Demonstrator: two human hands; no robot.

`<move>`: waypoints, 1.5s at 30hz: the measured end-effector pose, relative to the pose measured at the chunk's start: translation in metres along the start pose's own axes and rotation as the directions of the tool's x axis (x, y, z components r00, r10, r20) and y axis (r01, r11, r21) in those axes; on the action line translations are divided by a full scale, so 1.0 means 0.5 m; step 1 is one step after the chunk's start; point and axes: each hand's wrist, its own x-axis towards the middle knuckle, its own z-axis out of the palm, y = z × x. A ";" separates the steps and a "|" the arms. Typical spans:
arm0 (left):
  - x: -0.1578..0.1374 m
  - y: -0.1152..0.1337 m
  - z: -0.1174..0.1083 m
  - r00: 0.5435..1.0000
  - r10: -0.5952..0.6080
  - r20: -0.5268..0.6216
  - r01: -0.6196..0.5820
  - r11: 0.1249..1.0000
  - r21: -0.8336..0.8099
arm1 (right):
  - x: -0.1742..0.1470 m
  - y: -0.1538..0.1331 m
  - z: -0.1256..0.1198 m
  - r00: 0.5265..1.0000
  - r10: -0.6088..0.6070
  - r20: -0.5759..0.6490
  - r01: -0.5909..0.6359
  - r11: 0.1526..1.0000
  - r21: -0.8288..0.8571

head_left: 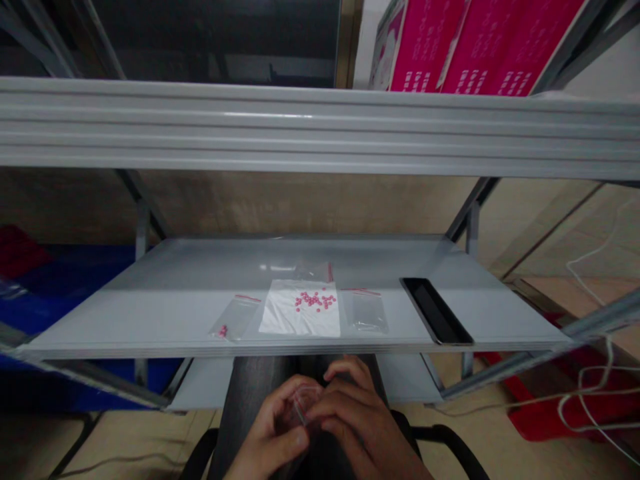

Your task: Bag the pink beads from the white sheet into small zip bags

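Above my lap, just below the shelf's front edge, a small clear zip bag (301, 408) with a red line along its seal is between my hands. My left hand (275, 427) curls around the bag's left side, thumb and fingers closed on it. From the right, my right hand (357, 407) has its fingers bent against the bag's other edge. On the shelf ahead, small pink beads or pills (313, 300) lie scattered on a white sheet (280, 313). Left of it is a zip bag (237, 317) with a few pink pieces in one corner.
Another clear zip bag (367, 311) lies right of the sheet, and one (313, 271) behind it. A dark phone-like slab (436, 311) rests farther right on the grey shelf (150, 293). A thick upper shelf edge (320, 130) crosses in front, with pink boxes (480, 47) above.
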 end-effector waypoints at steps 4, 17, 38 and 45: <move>-0.003 0.011 -0.008 0.988 0.035 -0.152 -0.030 0.999 0.041 | -0.015 0.036 0.050 0.917 0.165 -0.362 -0.044 0.946 0.321; 0.102 0.195 -0.088 0.933 0.361 -0.010 -0.207 0.559 0.803 | 0.091 0.028 0.231 0.896 0.420 0.146 -0.081 -0.169 0.982; 0.339 0.248 -0.189 0.944 0.005 0.329 -0.327 -0.100 0.940 | 0.254 0.056 0.224 0.915 0.394 0.085 0.107 -0.442 0.891; 0.342 0.247 -0.191 0.942 -0.023 0.335 -0.332 -0.213 0.919 | 0.248 0.060 0.217 0.921 0.377 0.104 0.081 -0.443 0.893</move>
